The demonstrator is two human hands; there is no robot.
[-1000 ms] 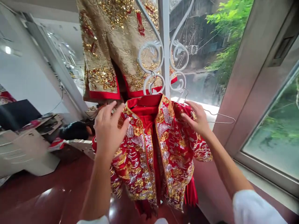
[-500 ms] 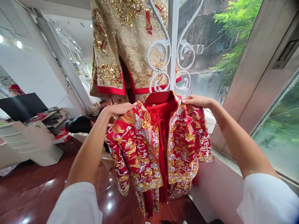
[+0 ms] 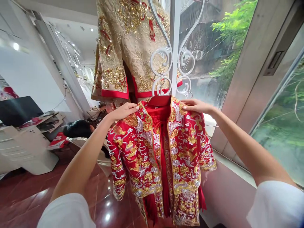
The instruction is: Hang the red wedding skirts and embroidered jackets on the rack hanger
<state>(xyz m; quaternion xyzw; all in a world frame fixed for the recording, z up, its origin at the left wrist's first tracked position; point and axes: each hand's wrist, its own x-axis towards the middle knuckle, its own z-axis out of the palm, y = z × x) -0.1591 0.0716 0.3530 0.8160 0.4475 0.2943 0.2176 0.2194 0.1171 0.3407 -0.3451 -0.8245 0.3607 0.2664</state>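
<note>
A red jacket [image 3: 187,142] with gold and silver embroidery hangs open at the front on a red hanger [image 3: 159,100]. The hanger's hook is on a white scrolled metal stand [image 3: 175,47]. My left hand [image 3: 125,111] grips the jacket's shoulder on the left, thumb near the collar edge. On the other shoulder, my right hand [image 3: 193,106] pinches the cloth beside the collar. Under the jacket hangs a red skirt [image 3: 163,164] with a tied cord at its waist; its embroidered panels show below the jacket hem.
Behind the stand's scrolls hangs a beige gold-sequined garment [image 3: 140,57] with red trim. A window [image 3: 213,63] and its sill are at the right. To the left, a dark-haired person [image 3: 78,128] is by a white chair, near a white desk [image 3: 26,148] with a black monitor [image 3: 20,109].
My right hand has drawn its side of the jacket slightly left and down, and the collar sits differently. More embroidered skirt panel shows below the hem. The view has shifted slightly.
</note>
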